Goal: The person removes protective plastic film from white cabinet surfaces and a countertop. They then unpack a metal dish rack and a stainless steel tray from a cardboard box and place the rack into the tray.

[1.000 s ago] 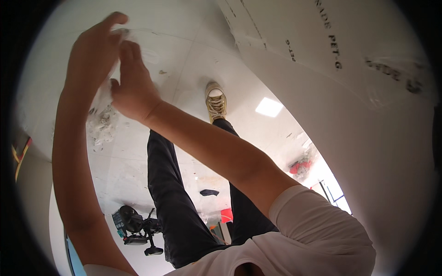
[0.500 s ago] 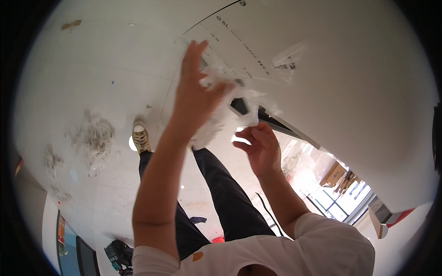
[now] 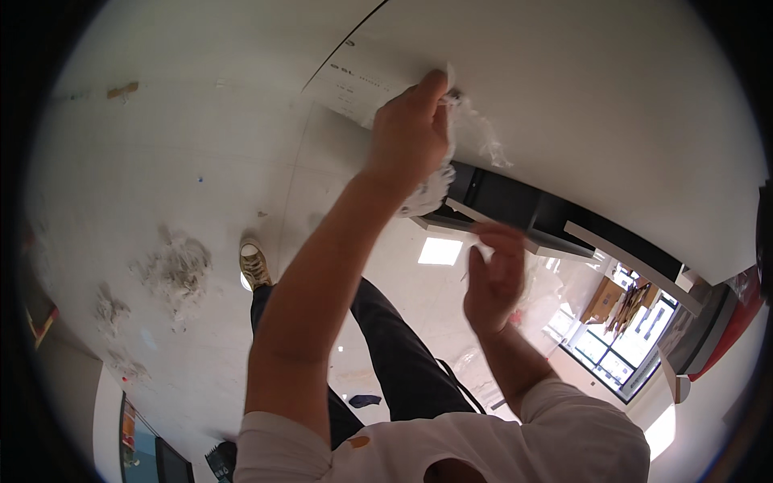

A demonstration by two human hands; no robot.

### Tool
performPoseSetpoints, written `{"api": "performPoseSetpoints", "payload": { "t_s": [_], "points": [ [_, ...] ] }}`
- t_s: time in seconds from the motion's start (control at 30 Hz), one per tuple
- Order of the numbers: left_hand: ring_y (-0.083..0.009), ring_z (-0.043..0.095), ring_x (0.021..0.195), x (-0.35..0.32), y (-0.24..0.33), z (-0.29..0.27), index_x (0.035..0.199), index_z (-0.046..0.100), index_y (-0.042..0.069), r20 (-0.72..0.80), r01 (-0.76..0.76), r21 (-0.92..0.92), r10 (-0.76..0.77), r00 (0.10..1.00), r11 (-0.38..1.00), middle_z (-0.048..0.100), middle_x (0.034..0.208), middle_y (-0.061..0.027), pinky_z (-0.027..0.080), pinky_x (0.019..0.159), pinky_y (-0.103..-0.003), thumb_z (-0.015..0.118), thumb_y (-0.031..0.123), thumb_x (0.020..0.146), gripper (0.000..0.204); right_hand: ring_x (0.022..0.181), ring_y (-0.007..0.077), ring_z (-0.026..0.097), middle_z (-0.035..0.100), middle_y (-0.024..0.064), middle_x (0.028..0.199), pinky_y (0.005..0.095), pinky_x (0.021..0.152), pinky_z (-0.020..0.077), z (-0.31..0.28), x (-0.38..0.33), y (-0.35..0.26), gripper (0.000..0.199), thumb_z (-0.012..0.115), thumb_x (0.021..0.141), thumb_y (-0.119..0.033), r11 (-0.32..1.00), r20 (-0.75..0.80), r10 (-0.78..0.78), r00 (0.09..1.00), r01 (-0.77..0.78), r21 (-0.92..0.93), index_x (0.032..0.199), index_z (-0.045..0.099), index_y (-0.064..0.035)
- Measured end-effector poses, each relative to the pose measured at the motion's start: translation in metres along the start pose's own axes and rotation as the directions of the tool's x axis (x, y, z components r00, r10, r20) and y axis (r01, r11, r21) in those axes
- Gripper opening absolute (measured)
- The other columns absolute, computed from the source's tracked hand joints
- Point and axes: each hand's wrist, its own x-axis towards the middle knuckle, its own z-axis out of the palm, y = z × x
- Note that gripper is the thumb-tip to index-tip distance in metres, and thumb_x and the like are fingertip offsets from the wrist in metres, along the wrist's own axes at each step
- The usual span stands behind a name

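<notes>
My left hand [image 3: 411, 133] is closed on a crumpled bunch of clear plastic film [image 3: 431, 189], beside a large white panel [image 3: 612, 137]. The film hangs below the fingers, and a thin wisp trails to the right across the panel. Faint printing shows on the film-covered strip [image 3: 354, 87] left of the hand. My right hand [image 3: 495, 278] is lower and to the right, apart from the film and just below the panel's dark edge frame [image 3: 515, 201]. Its fingers are loosely curled, thumb apart, somewhat smeared by motion, with nothing visible in them.
Heaps of crumpled film [image 3: 177, 274] lie on the pale floor at left. A scrap of brown tape [image 3: 122, 90] is at far left. Cardboard [image 3: 604, 299] stands near a window [image 3: 616, 346] at right. My shoe [image 3: 254, 264] is left of centre.
My left hand has moved right and closed around the film, which is bunched tighter. My right hand has come away from the film, moving right and down. More of the dark frame shows.
</notes>
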Motion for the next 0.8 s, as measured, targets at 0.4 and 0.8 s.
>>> {"api": "performPoseSetpoints", "payload": {
  "t_s": [0.4,0.8],
  "points": [
    [-0.0344,0.063,0.074,-0.024,-0.019,-0.042,0.097,0.050,0.004,0.161,0.230,-0.130,-0.209,0.965,0.964,0.064,0.082,-0.0169,0.049,0.067,-0.036,0.049,0.004,0.087,0.011,0.117,0.0333,0.048,0.044,0.0185,0.128,0.0394,0.095,0.0443,0.082,0.118,0.001,0.062,0.054,0.082,-0.001,0.937,0.327,-0.283,0.902,0.333,-0.109,0.140,0.033,-0.0016],
    [-0.0232,0.060,0.071,-0.069,-0.089,-0.093,0.094,0.051,0.004,0.048,0.311,-0.137,-0.308,0.950,0.940,0.062,0.080,-0.0140,0.047,0.068,-0.029,0.046,-0.003,0.085,0.012,0.102,0.0253,0.049,0.047,0.0097,0.119,0.0365,0.086,0.0444,0.158,0.104,0.009,0.061,0.059,0.073,0.000,0.989,0.556,-0.072,0.828,0.130,-0.067,0.132,0.045,-0.0093]
  ]
}}
